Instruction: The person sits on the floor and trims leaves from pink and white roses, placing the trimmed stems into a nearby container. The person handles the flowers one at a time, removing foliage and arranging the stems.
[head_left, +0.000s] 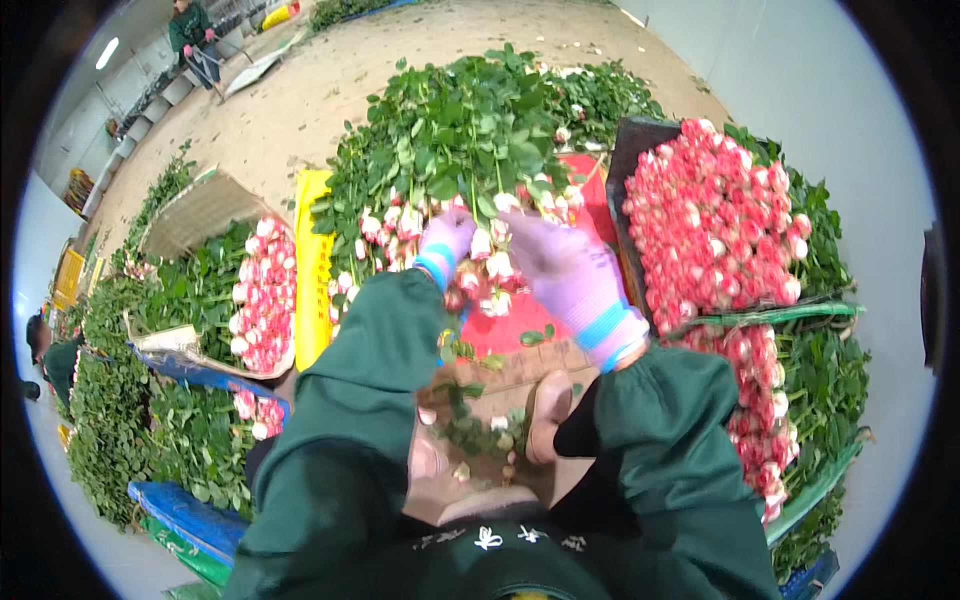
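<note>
Pink-and-white roses with long leafy stems lie in a heap in front of me, blooms towards me, over a red sheet. My left hand, in a lilac glove with a blue cuff band, is among the blooms, fingers beside the stems. Facing it from the right is my right hand, gloved alike and slightly blurred, its fingertips near a pale bloom. Several rose heads hang between and below the hands. Whether either hand grips a stem is hidden by the gloves and blooms.
A dark crate packed with rose heads stands to the right. At left are a yellow panel and wrapped roses. Loose leaves lie near my shoes. One person handles a cart at the back; another is far left.
</note>
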